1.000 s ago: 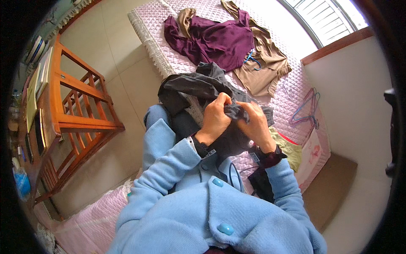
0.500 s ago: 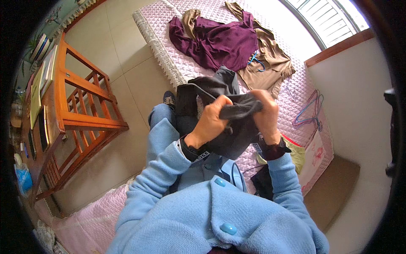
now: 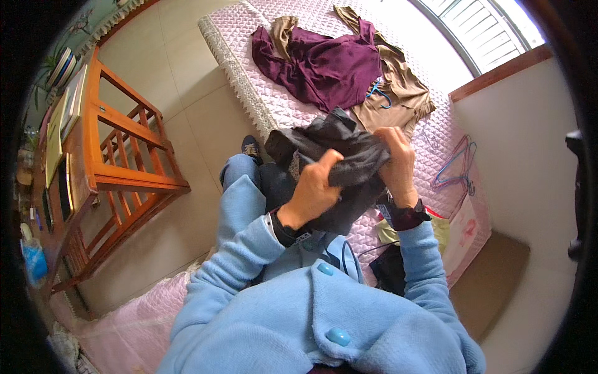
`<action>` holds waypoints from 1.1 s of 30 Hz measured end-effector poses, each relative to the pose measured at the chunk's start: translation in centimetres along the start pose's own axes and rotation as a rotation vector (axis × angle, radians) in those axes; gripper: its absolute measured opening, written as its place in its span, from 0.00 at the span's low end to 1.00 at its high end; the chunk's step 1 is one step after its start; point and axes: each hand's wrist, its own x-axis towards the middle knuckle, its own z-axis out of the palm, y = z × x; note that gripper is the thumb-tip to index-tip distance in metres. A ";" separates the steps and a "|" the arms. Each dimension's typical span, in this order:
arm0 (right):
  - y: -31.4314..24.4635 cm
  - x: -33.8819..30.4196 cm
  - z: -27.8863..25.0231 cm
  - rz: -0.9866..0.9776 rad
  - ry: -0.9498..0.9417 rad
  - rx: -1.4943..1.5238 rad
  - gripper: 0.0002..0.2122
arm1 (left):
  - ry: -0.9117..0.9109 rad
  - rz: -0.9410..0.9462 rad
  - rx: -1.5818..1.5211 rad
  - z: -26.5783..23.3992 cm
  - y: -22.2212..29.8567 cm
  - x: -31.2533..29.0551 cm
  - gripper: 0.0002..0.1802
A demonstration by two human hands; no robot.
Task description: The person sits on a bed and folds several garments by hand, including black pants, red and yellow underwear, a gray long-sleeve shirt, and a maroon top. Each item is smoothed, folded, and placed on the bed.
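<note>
- Closest to us is our blue coat (image 3: pixel 274 318), with two shiny blue buttons down its front and sleeves reaching out to both wrists.
- At lower left, near our sleeve, we see a pink cover (image 3: pixel 143 318).
- On our wrists we wear a dark left band (image 3: pixel 283 230) and a dark right band (image 3: pixel 410 218).
- Our left hand (image 3: pixel 309 194) is closed, fingers curled in on the dark garment (image 3: pixel 339 134) and thumb pointing forward along the cloth.
- Our right hand (image 3: pixel 397 163) is closed too, fingers bent over the garment's right edge; it is slightly blurred.
- The dark garment is bunched between the hands, above our lap, and drapes forward over the near edge of the bed (image 3: pixel 240 34).
- Right of our lap lie a black item (image 3: pixel 389 268) and, just beyond it, a green cloth (image 3: pixel 441 232).
- Left of us stands a wooden chair (image 3: pixel 99 168) against the worktop (image 3: pixel 82 177), which carries books and small items.
- Past our right hand, a bunch of hangers (image 3: pixel 458 167) rests on the bed.
- Farther up the bed, a purple top (image 3: pixel 336 70) lies spread partly over a brown garment (image 3: pixel 391 111), with a blue hanger (image 3: pixel 379 95) showing at its edge.
- Farthest off, upper right, is a barred window (image 3: pixel 483 31).
</note>
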 end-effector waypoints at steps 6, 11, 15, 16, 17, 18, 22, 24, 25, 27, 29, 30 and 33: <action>-1.4 -3.1 0.9 0.261 -0.335 0.488 0.09 | 0.215 -0.186 0.114 -2.8 -2.7 1.6 0.07; -1.4 -2.1 2.2 0.144 -0.203 0.241 0.13 | 0.304 -0.110 -0.282 -2.0 -1.7 1.5 0.10; -0.4 -0.5 1.2 0.002 0.154 0.160 0.10 | 0.040 0.081 0.179 -0.6 -0.9 -0.3 0.12; -0.5 -0.6 1.3 -0.073 0.121 0.262 0.10 | 0.027 0.033 0.208 -0.8 -1.2 -0.3 0.13; -0.8 -1.4 1.1 0.057 -0.060 0.467 0.11 | 0.071 -0.059 0.234 -1.0 -1.5 -0.1 0.11; -1.3 -2.0 1.2 0.145 -0.126 0.449 0.10 | 0.152 -0.031 0.255 -1.6 -2.1 0.4 0.10; -2.6 -3.4 2.1 0.199 -0.339 0.606 0.13 | 0.417 -0.125 -0.108 -2.8 -2.8 1.6 0.07; -2.2 -2.3 2.4 0.158 -0.244 0.379 0.14 | 0.364 -0.095 0.018 -2.5 -2.5 1.5 0.07; -1.8 -1.4 2.4 0.160 -0.195 0.220 0.14 | 0.359 -0.058 0.072 -2.1 -2.2 1.2 0.07; -0.9 0.0 1.7 0.129 0.079 0.076 0.12 | 0.133 -0.013 0.132 -1.5 -2.0 1.0 0.08; -0.9 0.4 1.4 -0.023 0.235 0.066 0.11 | 0.086 -0.061 0.363 -1.3 -2.4 1.1 0.08; -1.3 0.1 1.4 -0.005 0.113 0.262 0.11 | 0.189 -0.043 0.391 -1.7 -2.7 1.5 0.06; -3.1 -1.9 2.0 0.209 -0.255 0.731 0.11 | 0.337 -0.216 0.050 -2.9 -3.6 2.8 0.05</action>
